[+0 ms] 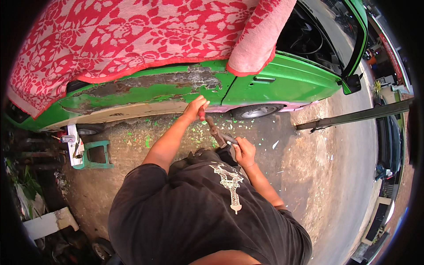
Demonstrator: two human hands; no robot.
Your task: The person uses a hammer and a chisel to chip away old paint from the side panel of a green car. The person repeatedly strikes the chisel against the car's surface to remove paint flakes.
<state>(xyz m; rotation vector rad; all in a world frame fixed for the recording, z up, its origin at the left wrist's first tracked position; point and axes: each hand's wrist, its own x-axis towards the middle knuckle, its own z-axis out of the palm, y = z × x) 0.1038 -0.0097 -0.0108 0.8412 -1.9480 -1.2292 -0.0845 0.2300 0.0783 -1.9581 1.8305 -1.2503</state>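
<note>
My left hand (195, 108) is closed round a tool with a red handle (202, 114), beside the car's lower side; its working end is hidden, so I cannot tell its exact kind. In my right hand (245, 153) is a hammer (216, 134), gripped by its dark handle. The hammer's metal head is close to the red handle, and I cannot tell whether they touch. Ahead stands a green car (282, 81). Its rear side panel (150, 88) has flaking green paint, with grey-brown and beige patches bared.
A red and pink patterned blanket (145, 35) drapes over the car. Green paint flakes (148, 140) litter the ground. A green plastic stool (93, 154) stands at left, near a white board (73, 145). A pole (353, 116) and side mirror (352, 84) are at right.
</note>
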